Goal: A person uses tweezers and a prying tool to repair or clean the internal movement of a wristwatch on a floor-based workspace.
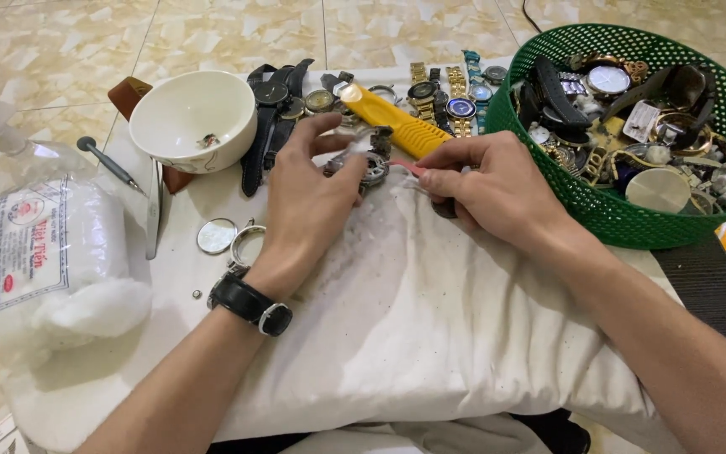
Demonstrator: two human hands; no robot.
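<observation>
My left hand [308, 197] wears a black wristwatch [249, 304] and holds a small round metal watch movement [369, 168] with a bit of white cotton at its fingertips. My right hand [485, 185] grips a thin red-tipped tool [407, 167] whose tip points at the movement. Both hands rest on a white cloth cushion [413, 311]. A yellow-handled tool [397, 124] lies just beyond the hands.
A green plastic basket [623, 220] full of watches and parts stands at the right. A white bowl [191, 118], a row of wristwatches [439, 97], a screwdriver [111, 164], a loose watch back [216, 235] and bezel, and a bag of cotton wool [52, 261] lie at the left.
</observation>
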